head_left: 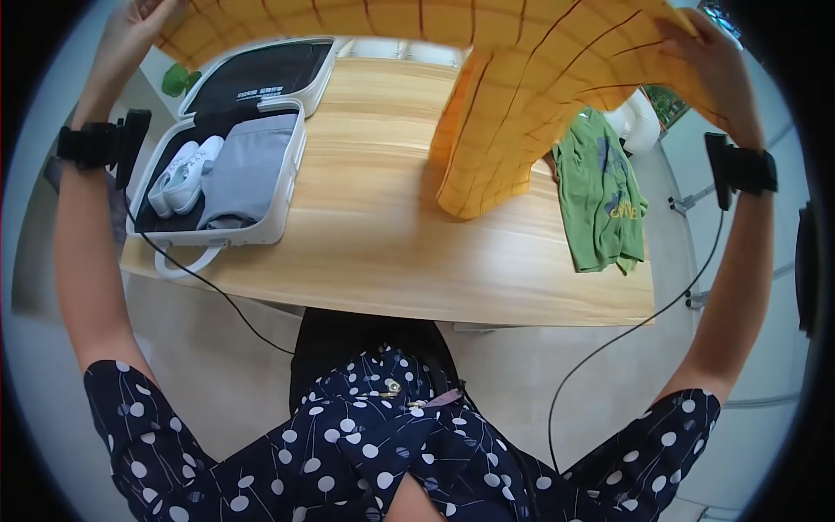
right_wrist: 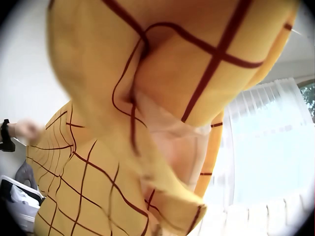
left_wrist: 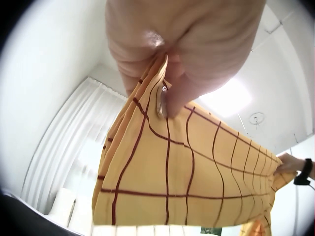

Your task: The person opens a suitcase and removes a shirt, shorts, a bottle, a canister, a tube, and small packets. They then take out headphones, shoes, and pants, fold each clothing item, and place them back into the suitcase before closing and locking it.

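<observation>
A yellow shirt [head_left: 513, 113] with dark red check lines is stretched out in the air over the table, raised at both ends. My left hand [head_left: 122, 39] pinches one end at the upper left; in the left wrist view its thumb [left_wrist: 172, 101] presses the layered edge of the cloth. At the upper right, my right hand [head_left: 722, 74] grips the other end. Yellow cloth [right_wrist: 93, 167] covers much of that hand in the right wrist view. Part of the shirt hangs down near the tabletop, right of the middle.
On the wooden table [head_left: 374, 252], an open white suitcase [head_left: 296, 183] at the left holds white shoes [head_left: 184, 178] and folded grey clothing [head_left: 252, 170]. A green garment [head_left: 600, 191] lies at the right. Thin cables [head_left: 230, 300] run from both wrist cameras.
</observation>
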Tool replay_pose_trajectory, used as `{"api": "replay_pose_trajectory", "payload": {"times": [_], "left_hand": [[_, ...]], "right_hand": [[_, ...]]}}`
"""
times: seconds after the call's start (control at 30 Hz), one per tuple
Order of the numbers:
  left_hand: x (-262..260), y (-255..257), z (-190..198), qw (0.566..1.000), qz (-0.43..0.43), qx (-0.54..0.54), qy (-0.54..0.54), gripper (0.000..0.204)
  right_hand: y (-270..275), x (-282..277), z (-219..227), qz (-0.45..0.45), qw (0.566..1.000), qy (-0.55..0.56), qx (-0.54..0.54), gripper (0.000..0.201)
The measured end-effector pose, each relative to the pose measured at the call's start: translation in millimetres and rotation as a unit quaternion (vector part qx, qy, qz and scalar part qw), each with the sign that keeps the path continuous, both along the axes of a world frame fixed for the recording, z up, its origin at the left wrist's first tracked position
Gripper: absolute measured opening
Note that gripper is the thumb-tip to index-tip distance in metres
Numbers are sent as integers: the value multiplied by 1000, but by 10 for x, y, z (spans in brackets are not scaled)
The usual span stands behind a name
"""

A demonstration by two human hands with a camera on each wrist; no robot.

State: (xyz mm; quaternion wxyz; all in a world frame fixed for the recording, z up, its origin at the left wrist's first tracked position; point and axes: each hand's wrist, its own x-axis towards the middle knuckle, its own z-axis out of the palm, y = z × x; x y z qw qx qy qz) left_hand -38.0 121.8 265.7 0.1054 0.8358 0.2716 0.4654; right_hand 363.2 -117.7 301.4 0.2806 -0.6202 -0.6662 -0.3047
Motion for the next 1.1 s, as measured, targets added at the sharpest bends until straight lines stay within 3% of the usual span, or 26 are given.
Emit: {"api": "replay_pose_trajectory", "payload": {"times": [0.03, 0.1, 0.17, 0.27, 0.33, 0.37, 0.43, 0.47, 0.5, 0.57, 0.6, 0.67, 0.7, 0.77, 0.8, 0.9, 0.93, 1.0, 1.03, 1.07, 1.1], "left_hand": [[-42, 81, 36, 1000, -1, -1, -4, 14], [-107, 157, 172, 988, -42, 138, -59, 18], [-158, 232, 255, 963, -52, 198, -177, 16], [-292, 163, 306, 958, 23, 271, -94, 17], [-335, 116, 281, 939, 136, 315, 10, 19], [-347, 139, 277, 939, 137, 314, 9, 19], [-342, 246, 265, 984, 58, 170, 14, 18], [-343, 342, 184, 958, 118, 253, 65, 16], [-134, -10, 109, 994, 105, 11, 4, 20], [-89, 328, 10, 993, 60, -106, -10, 24], [-27, 524, -52, 993, 58, -97, -40, 24], [72, 693, -23, 992, 58, -87, -74, 24], [157, 677, 57, 984, 48, -105, -135, 24], [215, 641, 197, 972, 38, -124, -195, 23], [204, 589, 262, 976, 23, -71, -207, 23], [154, 414, 237, 974, -12, 3, -228, 23], [123, 311, 189, 970, -32, 29, -239, 23], [-253, 359, -159, 990, -40, -30, -130, 23], [-452, 395, -413, 994, -67, -68, -59, 23], [-601, 374, -645, 986, -107, -125, 21, 24], [-512, 33, -904, 983, -92, -158, 15, 20]], "right_hand": [[-53, -46, 137, -63, 997, -52, -3, 27], [-132, 362, 514, -42, 994, -81, 59, 36], [-243, 185, 726, -39, 994, -73, 71, 34], [-403, -183, 772, -23, 988, -129, 84, 31], [-398, 153, 795, -29, 994, -102, 8, 27], [-391, 442, 890, -35, 996, -75, -37, 25], [-252, 941, 925, -42, 989, -29, -138, 22], [-145, 1170, 885, -39, 982, -14, -185, 21], [-28, 1341, 825, -35, 975, -7, -219, 20], [297, 1486, 711, -40, 973, -71, -217, 21], [339, 1446, 687, -39, 973, -71, -216, 21], [480, 1194, 679, -139, 985, -51, -93, 21], [503, 983, 672, -138, 985, -52, -91, 21], [417, 546, 677, 2, 992, -56, 115, 33], [352, 482, 752, -50, 983, -92, 152, 33], [118, 288, 702, -45, 966, -128, 220, 31], [-65, 687, 680, -147, 892, -383, 190, 18], [-305, 1102, 233, -95, 921, -364, 102, 19], [-435, 957, -103, -58, 971, -230, 8, 18], [-553, 667, -496, -31, 994, -69, -80, 17], [-645, 512, -824, -17, 987, 13, -161, 16]]}}
